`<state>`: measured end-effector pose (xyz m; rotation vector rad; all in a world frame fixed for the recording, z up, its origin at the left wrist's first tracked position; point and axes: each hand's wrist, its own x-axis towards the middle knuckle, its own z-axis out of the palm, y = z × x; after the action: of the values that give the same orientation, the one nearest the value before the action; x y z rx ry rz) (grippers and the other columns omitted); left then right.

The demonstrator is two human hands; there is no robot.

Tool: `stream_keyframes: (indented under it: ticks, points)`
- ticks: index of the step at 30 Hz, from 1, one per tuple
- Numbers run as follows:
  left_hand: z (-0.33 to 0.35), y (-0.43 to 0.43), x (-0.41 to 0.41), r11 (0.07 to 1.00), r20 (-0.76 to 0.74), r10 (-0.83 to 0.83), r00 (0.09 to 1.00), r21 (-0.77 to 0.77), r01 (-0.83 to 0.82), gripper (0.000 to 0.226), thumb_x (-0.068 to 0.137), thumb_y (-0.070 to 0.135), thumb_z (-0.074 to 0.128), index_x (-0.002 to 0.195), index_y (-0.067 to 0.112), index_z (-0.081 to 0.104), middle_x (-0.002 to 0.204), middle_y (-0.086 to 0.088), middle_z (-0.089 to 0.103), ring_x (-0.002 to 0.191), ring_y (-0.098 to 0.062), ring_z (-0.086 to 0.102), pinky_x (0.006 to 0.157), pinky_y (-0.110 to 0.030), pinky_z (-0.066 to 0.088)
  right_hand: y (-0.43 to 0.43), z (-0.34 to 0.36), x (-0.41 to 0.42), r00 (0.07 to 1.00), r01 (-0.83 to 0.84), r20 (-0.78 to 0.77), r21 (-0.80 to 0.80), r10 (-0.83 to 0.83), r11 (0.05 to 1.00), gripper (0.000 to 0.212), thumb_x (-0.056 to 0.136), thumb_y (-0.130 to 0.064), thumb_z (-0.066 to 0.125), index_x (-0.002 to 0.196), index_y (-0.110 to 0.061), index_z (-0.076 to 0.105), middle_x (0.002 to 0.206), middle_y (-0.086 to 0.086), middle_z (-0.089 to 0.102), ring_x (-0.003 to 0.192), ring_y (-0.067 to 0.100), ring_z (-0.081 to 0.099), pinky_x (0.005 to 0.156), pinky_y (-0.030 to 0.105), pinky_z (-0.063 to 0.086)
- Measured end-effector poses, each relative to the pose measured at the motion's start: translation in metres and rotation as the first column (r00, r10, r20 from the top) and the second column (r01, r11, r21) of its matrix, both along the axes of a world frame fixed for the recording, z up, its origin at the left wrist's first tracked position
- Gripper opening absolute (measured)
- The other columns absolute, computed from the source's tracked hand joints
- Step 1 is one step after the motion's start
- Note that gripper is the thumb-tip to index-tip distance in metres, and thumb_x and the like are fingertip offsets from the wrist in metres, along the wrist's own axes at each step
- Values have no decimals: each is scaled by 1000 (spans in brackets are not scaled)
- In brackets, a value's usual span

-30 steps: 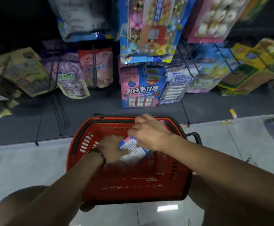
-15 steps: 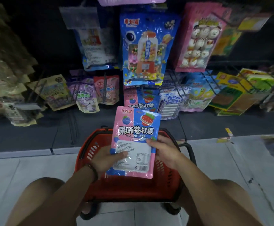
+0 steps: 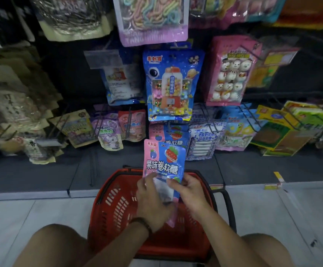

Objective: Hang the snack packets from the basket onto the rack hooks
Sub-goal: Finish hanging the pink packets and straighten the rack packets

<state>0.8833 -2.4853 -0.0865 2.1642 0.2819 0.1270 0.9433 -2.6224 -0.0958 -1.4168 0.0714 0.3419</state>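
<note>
A pink and blue snack packet [image 3: 163, 160] with a strawberry picture stands upright above the red basket [image 3: 116, 205]. My left hand [image 3: 152, 201] grips its lower left part and my right hand [image 3: 190, 191] grips its lower right edge. The packet's top nearly reaches a row of matching pink and blue packets [image 3: 169, 132] hanging on a low rack hook. The basket sits on the floor between my knees; its inside is mostly hidden by my hands.
The dark rack carries many hung packets: a blue gumball packet [image 3: 171, 83], a pink snowman packet [image 3: 231, 72], purple and red pouches [image 3: 118, 128], and white and blue packets [image 3: 205, 139]. Yellow-green packets [image 3: 291, 128] lean at right. Pale tiled floor [image 3: 272, 212] lies below.
Both hands lifted the packet out of the basket and raised it toward the rack. The view tilted upward, showing more of the upper rows.
</note>
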Motion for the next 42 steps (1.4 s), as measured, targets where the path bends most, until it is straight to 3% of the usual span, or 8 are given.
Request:
stream_keyframes:
  ticks: [5, 8, 12, 19, 25, 32, 37, 42]
  points:
    - [3, -5, 17, 912, -37, 72, 997, -401, -81, 41, 87, 29, 79, 124, 31, 62, 112, 8, 77, 104, -13, 74, 89, -36, 61, -4, 0, -1, 985, -170, 23, 54, 169, 984, 31, 91, -32, 74, 114, -13, 83, 113, 11, 81, 104, 22, 74, 92, 37, 57]
    - [9, 5, 26, 828, -117, 129, 985, -533, -172, 13, 97, 18, 72, 108, 15, 76, 102, 2, 82, 101, -21, 77, 89, -39, 62, -17, 2, 10, 995, 25, 97, -4, -24, 1000, 18, 94, -22, 80, 113, -19, 80, 99, 3, 81, 96, 20, 74, 86, 28, 60]
    - [7, 27, 34, 861, -241, 27, 970, -487, -144, 35, 91, 31, 79, 97, -3, 71, 100, -14, 80, 98, -31, 76, 91, -47, 60, -34, 1, 31, 972, 226, 63, -12, -225, 974, 42, 92, -19, 83, 128, -26, 63, 104, 8, 75, 94, 21, 75, 84, 35, 61]
    - [16, 40, 51, 848, -94, -65, 993, -530, 5, 30, 89, 3, 78, 117, 11, 71, 110, -1, 81, 103, -17, 77, 83, -27, 62, -32, 0, 41, 977, 191, 65, 127, -201, 973, 13, 102, -10, 69, 110, -13, 78, 98, 12, 81, 86, 22, 73, 76, 37, 59]
    - [13, 46, 87, 839, -21, 45, 999, -542, -49, 21, 94, 0, 70, 108, 15, 74, 97, 5, 82, 86, -12, 77, 70, -26, 62, -34, 17, 71, 953, 170, 275, -150, -124, 974, 19, 95, -23, 78, 105, -7, 78, 93, 9, 82, 85, 18, 76, 77, 50, 60]
    - [12, 57, 134, 928, 63, 117, 991, -363, -86, 15, 87, 0, 79, 89, 15, 74, 81, -6, 78, 75, -16, 70, 69, -25, 57, -38, 33, 127, 931, 109, 365, -328, 19, 938, 11, 95, -10, 79, 96, -22, 78, 89, -3, 79, 73, -2, 70, 65, 16, 54]
    - [-11, 56, 155, 945, 78, 86, 993, -323, -57, 34, 86, -8, 76, 99, 23, 74, 83, 19, 78, 82, 7, 71, 75, -16, 54, -28, -4, 144, 955, 108, 297, -342, -2, 933, 33, 95, -11, 78, 93, -44, 75, 86, 3, 79, 86, 36, 75, 75, 47, 61]
    - [-29, 53, 172, 927, 45, 65, 997, -373, -44, 23, 98, 11, 70, 85, 30, 66, 94, 6, 77, 95, 1, 72, 79, -17, 54, -26, -34, 155, 977, 119, 207, -314, -55, 942, 16, 102, -20, 70, 105, -35, 72, 94, 0, 80, 86, 23, 79, 79, 47, 66]
